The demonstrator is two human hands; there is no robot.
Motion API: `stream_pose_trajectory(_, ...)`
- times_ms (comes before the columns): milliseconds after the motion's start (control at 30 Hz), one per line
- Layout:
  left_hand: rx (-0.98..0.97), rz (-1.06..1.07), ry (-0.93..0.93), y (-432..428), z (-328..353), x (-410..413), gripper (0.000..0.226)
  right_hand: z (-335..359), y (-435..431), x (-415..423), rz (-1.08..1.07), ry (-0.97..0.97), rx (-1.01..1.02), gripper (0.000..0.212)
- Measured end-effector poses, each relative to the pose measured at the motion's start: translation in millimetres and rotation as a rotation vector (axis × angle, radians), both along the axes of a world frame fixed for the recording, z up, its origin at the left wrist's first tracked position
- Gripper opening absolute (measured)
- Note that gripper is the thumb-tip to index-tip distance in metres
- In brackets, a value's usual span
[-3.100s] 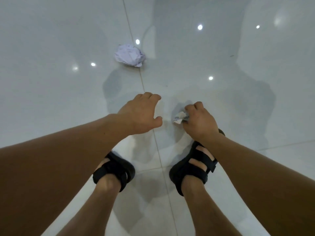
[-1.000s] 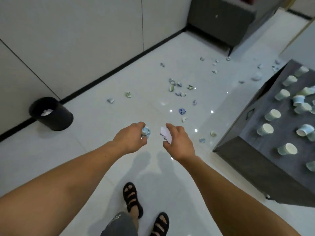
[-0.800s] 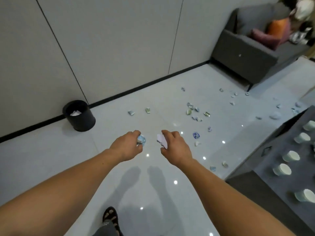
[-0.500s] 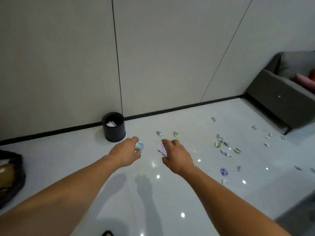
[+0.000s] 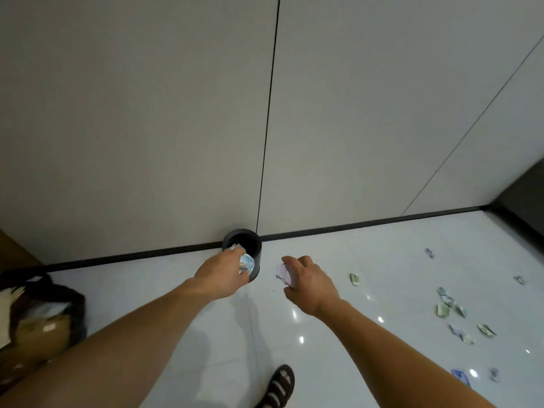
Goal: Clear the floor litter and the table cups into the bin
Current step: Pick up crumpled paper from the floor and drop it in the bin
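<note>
Step in hand: carrying 2 pieces of litter to the bin (image 5: pixel 256 262), which stands at frame centre against the foot of the wall. The drop is not yet made.

Left hand (image 5: pixel 223 275): fingers curled round a crumpled blue-and-white paper wad (image 5: pixel 246 262). The wad pokes out on the hand's right side and, in the picture, overlaps the bin's front wall. Depth is unclear, so I cannot tell whether the hand is over the mouth or short of it.

Right hand (image 5: pixel 309 282): fingers curled round a pale lilac wad (image 5: pixel 283 272), which sticks out at the hand's left side. This hand sits just right of the bin, clear of it.

Bin already holds a white scrap (image 5: pixel 234 247) inside its rim.

Next move, as judged: bring each hand above the narrow mouth, then open the fingers, the left likely going 1st. A release from the side could miss.

Remaining: loose scraps (image 5: pixel 444 307) scattered on the floor at right. Table cups are out of frame.
</note>
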State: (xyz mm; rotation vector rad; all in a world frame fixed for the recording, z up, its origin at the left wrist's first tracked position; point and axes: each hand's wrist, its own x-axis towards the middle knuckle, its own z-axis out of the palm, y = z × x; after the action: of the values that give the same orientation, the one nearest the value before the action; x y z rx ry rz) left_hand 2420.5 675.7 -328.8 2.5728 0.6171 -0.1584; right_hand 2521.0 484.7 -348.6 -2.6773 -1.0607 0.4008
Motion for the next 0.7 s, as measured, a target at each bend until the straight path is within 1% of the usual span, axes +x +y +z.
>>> stream_pose_trajectory(233, -0.017, 0.047, 0.1, 82, -18, 98, 0.034, -23, 87, 120, 0.004, 0.099, -0.022, 0.065)
stream_pose_trajectory(333, -0.02, 0.065, 0.104, 117, -20, 142, 0.028, -29, 121, 163, 0.018, 0.131, -0.025, 0.067)
stream_pose_trajectory(400, -0.03, 0.071, 0.111, 140, -24, 169, 0.029, -38, 144, 186, 0.011, 0.148, -0.028, 0.068)
stream_pose_trajectory(500, -0.044, 0.059, 0.118, 178, -40, 206, 0.034, -58, 177, 212, -0.008, 0.185, -0.058, 0.069)
stream_pose_trajectory(567, -0.066, 0.034, 0.135, 204, -53, 230, 0.033, -75, 199, 228, -0.026, 0.21, -0.081, 0.068)
stream_pose_trajectory(633, -0.086, -0.002, 0.169, 232, -76, 254, 0.03, -94, 225, 246, -0.057, 0.238, -0.111, 0.067)
stream_pose_trajectory(700, -0.112, -0.062, 0.224, 256, -97, 276, 0.033, -112, 247, 260, -0.12, 0.283, -0.131, 0.068)
